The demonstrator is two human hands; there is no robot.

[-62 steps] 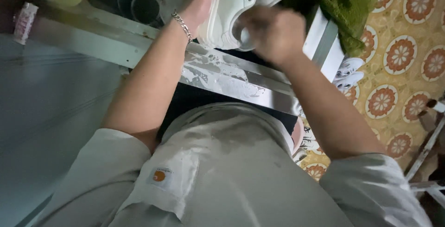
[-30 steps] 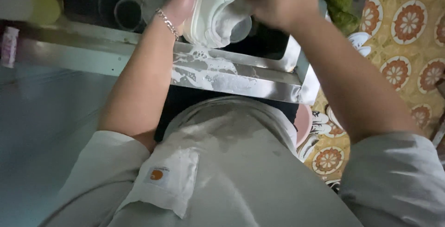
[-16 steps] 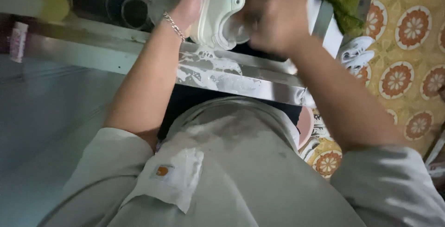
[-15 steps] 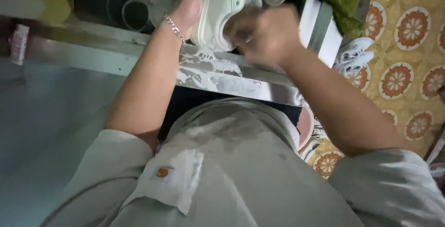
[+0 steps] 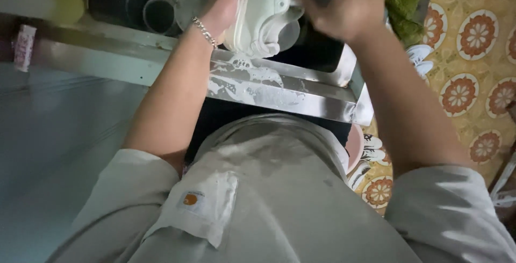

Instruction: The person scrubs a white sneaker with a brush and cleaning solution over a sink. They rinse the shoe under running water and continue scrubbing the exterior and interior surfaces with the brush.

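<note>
A white sneaker [image 5: 269, 10] is held upright over the dark sink basin [image 5: 317, 53], sole side toward the right. My left hand [image 5: 228, 5], with a thin chain bracelet at the wrist, grips the shoe from the left. My right hand [image 5: 341, 5] is closed into a fist around a small dark object pressed against the shoe; I cannot tell what the object is. Soapy white foam [image 5: 252, 77] is smeared on the steel sink rim [image 5: 279, 88] just below the shoe.
Several clear glasses [image 5: 153, 10] stand at the back left of the sink. A green cloth [image 5: 406, 5] lies at the right edge. A yellowish bottle [image 5: 59, 0] is far left. Patterned orange floor tiles [image 5: 473, 64] and a white sandal [image 5: 422, 61] are on the right.
My right fist has shifted back and forth across the shoe, now higher and closer to it. My left hand has kept its hold on the sneaker.
</note>
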